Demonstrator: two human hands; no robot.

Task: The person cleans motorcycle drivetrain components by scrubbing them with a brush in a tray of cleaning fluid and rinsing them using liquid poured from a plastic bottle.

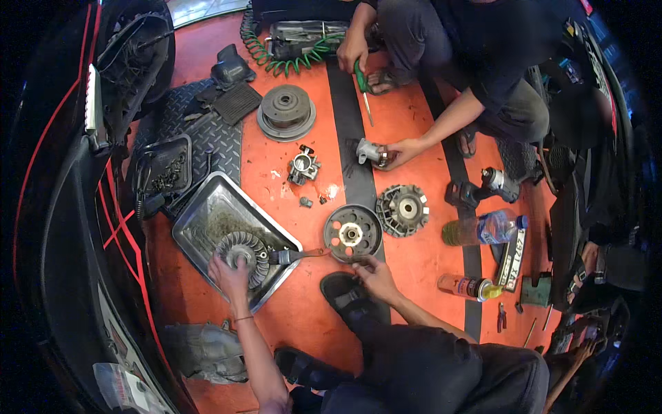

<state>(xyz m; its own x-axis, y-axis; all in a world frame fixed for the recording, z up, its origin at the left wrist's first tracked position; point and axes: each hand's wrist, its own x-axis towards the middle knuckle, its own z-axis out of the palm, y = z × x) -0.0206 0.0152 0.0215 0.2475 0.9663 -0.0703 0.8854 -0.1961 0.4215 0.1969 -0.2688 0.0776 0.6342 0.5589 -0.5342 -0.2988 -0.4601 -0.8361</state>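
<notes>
My left hand [231, 279] is closed around the hub of a finned metal fan pulley [243, 257], which sits in the near part of a metal tray [207, 202] wet with dirty liquid. A paintbrush [292, 256] rests across the tray's right corner, its handle reaching toward a round clutch bell [339, 222] with holes in its face. At the bell's near rim are the fingers of my right hand [376, 277]; whether they grip it is unclear. Touching or nearly touching the bell on its right is a ribbed variator pulley [403, 210].
Another person's hand [403, 153] holds a metal intake part [370, 151]; their other holds a green screwdriver [361, 77]. A throttle body [303, 164] and clutch pulley [286, 111] lie ahead. An impact wrench [496, 185], bottle [489, 229] and spray can [463, 287] are right; a scooter [67, 207] flanks left.
</notes>
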